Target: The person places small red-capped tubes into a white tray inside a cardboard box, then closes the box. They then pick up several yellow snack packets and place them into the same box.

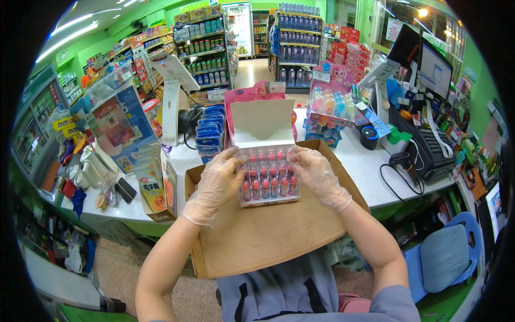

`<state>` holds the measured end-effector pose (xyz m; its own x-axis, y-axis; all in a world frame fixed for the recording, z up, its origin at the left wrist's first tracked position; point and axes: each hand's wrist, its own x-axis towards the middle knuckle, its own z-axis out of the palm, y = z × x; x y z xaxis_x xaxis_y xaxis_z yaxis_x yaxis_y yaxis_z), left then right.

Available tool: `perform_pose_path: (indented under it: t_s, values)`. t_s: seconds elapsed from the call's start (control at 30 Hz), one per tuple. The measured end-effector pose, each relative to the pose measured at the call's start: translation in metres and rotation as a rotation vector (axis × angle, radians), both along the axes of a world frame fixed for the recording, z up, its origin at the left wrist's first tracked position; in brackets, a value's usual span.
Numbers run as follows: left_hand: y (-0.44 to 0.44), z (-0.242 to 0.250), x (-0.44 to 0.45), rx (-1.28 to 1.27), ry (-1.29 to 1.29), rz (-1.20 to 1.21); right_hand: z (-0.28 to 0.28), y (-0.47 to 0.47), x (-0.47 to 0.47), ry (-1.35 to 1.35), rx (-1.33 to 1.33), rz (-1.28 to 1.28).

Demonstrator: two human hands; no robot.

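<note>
A small cardboard display box (267, 203) holds rows of clear-capped, lipstick-shaped items (265, 188) with pink-red tips. Its white flap lid (263, 120) stands raised at the back. My left hand (219, 183), in a clear disposable glove, grips the upper left corner of the box. At the upper right corner, my right hand (316, 171), gloved the same way, pinches the edge. Clear plastic shows between my fingers along the back row; whether it is a separate sheet I cannot tell. Below lies a shallow brown cardboard carton (265, 241), overhanging the counter's front edge.
Blue packets (210, 129) and a pink display box (253, 90) stand behind. A toy display (330, 100) is at right, near a black round device (369, 137) and a barcode scanner (402, 161). A snack carton (161, 193) stands left on the white counter (358, 181).
</note>
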<state>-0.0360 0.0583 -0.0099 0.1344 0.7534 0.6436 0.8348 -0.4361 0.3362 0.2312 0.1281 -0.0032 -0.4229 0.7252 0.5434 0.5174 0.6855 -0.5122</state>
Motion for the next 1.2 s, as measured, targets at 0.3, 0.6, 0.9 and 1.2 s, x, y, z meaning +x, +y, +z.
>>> perform_pose_path:
  t_s: [0.3, 0.6, 0.9, 1.2]
  values:
    - [-0.001, 0.002, -0.003, -0.067, 0.195, -0.004, -0.01, 0.003, 0.004, -0.091, 0.218, 0.054]
    - [-0.015, 0.015, 0.001, -0.191, 0.313, -0.014, -0.005, -0.006, -0.001, -0.093, 0.313, 0.102]
    - [-0.013, 0.021, -0.002, -0.201, 0.354, 0.016, 0.003, 0.002, 0.005, -0.038, 0.207, -0.012]
    - [-0.006, 0.023, 0.016, -0.249, 0.469, -0.043, -0.002, -0.001, 0.0, -0.373, 0.387, 0.102]
